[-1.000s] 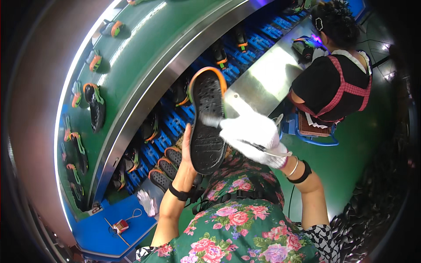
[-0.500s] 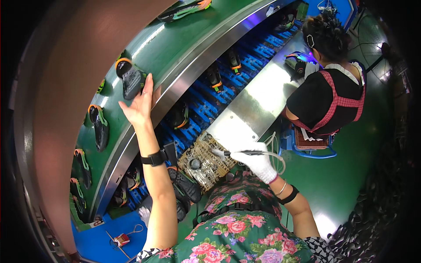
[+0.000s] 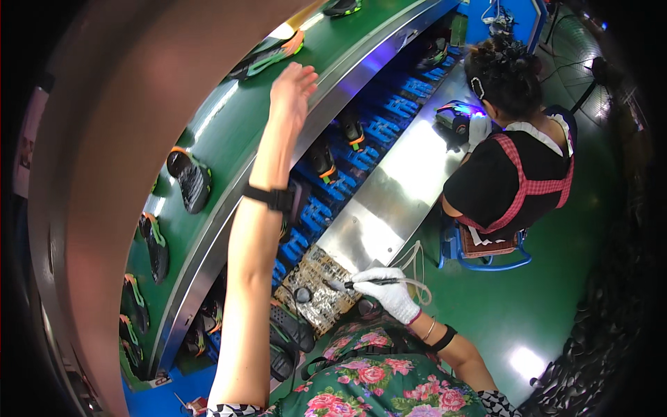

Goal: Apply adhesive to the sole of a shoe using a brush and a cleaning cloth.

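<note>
My bare left hand (image 3: 292, 94) reaches over the green belt (image 3: 240, 115), fingers loosely extended and holding nothing. Nearest to it lies a black shoe (image 3: 267, 59) with orange and green trim. Another black shoe (image 3: 189, 181) with an orange collar rests on the belt, nearer to me. In a white knit glove, my right hand (image 3: 388, 292) grips a black-handled brush (image 3: 368, 281) with a pale tube at its rear end. The brush's whitish tip hovers over or touches a residue-crusted board (image 3: 319, 267); I cannot tell which. On that board sits a small dark round piece (image 3: 303, 295).
A metal rail (image 3: 236, 184) edges the belt. Beside it runs a lower blue rack (image 3: 313, 215) carrying several shoes. A co-worker (image 3: 511, 153) sits at the right end of the metal bench (image 3: 375, 215), handling a shoe under purple light. More dark shoes (image 3: 288, 333) hang below my left arm.
My left hand has left the orange-collared shoe and moved farther along the belt. That shoe now appears lower in view. The right hand still holds the brush over the board.
</note>
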A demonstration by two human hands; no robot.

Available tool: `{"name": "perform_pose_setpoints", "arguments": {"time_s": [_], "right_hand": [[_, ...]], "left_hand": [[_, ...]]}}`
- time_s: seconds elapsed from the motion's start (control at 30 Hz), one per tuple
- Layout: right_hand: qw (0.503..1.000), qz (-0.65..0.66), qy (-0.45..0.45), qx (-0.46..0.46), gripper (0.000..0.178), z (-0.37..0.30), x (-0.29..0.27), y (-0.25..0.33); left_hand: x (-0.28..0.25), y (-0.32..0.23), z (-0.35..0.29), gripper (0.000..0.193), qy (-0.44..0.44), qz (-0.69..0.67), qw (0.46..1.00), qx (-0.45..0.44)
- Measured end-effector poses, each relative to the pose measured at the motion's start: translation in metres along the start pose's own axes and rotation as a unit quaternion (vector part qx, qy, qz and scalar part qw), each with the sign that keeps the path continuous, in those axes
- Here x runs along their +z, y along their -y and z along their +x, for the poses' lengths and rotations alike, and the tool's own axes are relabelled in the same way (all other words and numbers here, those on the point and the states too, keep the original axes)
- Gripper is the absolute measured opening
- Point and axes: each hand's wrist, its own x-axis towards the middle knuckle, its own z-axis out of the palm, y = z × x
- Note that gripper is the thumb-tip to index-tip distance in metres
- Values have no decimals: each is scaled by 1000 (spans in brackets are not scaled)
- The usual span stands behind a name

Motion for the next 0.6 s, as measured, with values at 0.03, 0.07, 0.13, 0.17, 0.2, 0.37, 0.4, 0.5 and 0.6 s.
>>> {"name": "perform_pose_setpoints", "arguments": {"time_s": [0.03,0.07,0.13,0.17,0.2,0.37,0.4,0.5,0.6], "right_hand": [[1000,6,-8,4,16,1,-3,2],[1000,11,-23,10,15,1,-11,3],[999,14,-31,-1,15,2,-12,9],[1000,15,-27,6,15,4,-12,9],[999,13,-30,11,15,4,-13,12],[998,37,-57,12,14,6,-31,2],[997,55,-43,13,14,8,-25,2],[996,61,-52,30,16,15,-28,-2],[998,41,-36,19,18,19,-31,2]], "left_hand": [[4,0,29,57,-6,99,995,14],[16,6,50,55,7,225,973,42],[4,1,107,73,33,394,918,39],[-10,-4,131,90,9,425,905,29],[-19,-6,155,107,-9,450,893,21],[-28,35,191,43,-56,474,879,8],[-62,17,207,39,-31,504,863,-10],[-89,21,212,44,-61,444,894,-30],[-88,27,183,44,-65,277,959,-8]]}}
